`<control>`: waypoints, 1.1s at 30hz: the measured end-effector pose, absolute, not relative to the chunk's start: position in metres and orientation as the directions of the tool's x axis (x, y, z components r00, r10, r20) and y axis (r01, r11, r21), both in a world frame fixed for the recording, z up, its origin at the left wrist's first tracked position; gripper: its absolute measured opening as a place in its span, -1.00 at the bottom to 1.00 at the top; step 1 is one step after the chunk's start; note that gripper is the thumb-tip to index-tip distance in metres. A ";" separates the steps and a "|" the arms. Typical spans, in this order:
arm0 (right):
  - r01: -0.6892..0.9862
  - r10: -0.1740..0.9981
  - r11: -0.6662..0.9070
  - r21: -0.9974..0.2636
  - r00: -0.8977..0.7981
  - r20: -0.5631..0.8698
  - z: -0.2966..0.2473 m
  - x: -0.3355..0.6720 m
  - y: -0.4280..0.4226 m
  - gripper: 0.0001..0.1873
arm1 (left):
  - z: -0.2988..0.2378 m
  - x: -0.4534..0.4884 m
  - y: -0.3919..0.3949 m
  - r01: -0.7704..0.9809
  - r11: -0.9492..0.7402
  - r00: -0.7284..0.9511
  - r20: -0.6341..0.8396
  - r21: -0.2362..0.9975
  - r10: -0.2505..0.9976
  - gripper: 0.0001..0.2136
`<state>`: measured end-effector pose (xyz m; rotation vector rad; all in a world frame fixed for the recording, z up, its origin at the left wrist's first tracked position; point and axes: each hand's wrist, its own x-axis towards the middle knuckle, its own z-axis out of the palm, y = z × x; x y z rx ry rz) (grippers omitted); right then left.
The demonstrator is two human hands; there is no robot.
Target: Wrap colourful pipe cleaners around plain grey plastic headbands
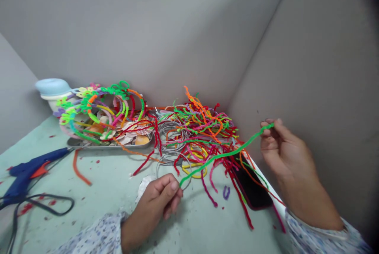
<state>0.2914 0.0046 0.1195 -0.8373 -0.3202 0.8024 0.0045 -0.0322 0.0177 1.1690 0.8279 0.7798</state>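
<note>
A bright green pipe cleaner (219,157) is stretched between my two hands above the table, slanting up to the right with a slight bend. My left hand (161,197) pinches its lower end between thumb and fingers. Its upper end is gripped in my right hand (286,153), held higher and close to the right wall. Behind and below the strand lies a tangled heap of many-coloured pipe cleaners (204,122). Yellow-handled scissors (194,167) and thin metal hoops (170,131) lie partly hidden among them.
A metal tray (109,146) holds shells, with several pipe-cleaner-wrapped headbands (89,108) piled on top. A blue-lidded container (53,88) stands behind. At left lies a blue glue gun (29,171) with its cord. A dark phone (251,187) rests at right. Grey walls enclose the table (109,191).
</note>
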 end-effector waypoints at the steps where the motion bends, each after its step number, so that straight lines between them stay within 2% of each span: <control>1: -0.477 0.733 0.421 -0.771 0.680 -0.021 0.119 0.292 0.005 -0.74 | 0.018 0.004 -0.032 -0.091 0.214 0.466 -0.149 0.973 0.872 -0.64; 8: -0.114 0.607 0.570 -0.814 0.726 0.324 0.110 0.296 0.002 -0.83 | 0.024 0.005 -0.032 -0.035 0.263 0.374 -0.232 0.964 0.898 -0.58; 13: 0.108 0.452 0.615 -0.781 0.763 0.462 0.111 0.298 -0.001 -0.82 | 0.025 0.007 -0.029 -0.060 0.332 0.416 -0.279 0.941 0.865 -0.59; 16: 0.063 0.453 0.633 -0.771 0.777 0.436 0.116 0.300 -0.004 -0.79 | 0.027 0.007 -0.026 -0.125 0.380 0.482 -0.278 0.917 0.831 -0.61; 23: -0.287 0.636 0.572 -0.768 0.747 0.194 0.128 0.307 -0.012 -0.69 | 0.032 0.006 -0.032 -0.206 0.559 0.707 -0.272 0.803 0.652 -0.64; 27: -0.274 0.651 0.559 -0.782 0.729 0.210 0.128 0.308 -0.012 -0.70 | 0.026 0.006 -0.034 -0.186 0.644 0.809 -0.257 0.742 0.529 -0.64; 33: -0.145 0.648 0.502 -0.853 0.716 0.260 0.121 0.308 -0.006 -0.81 | 0.024 0.007 -0.027 -0.168 0.598 0.768 -0.276 0.783 0.578 -0.67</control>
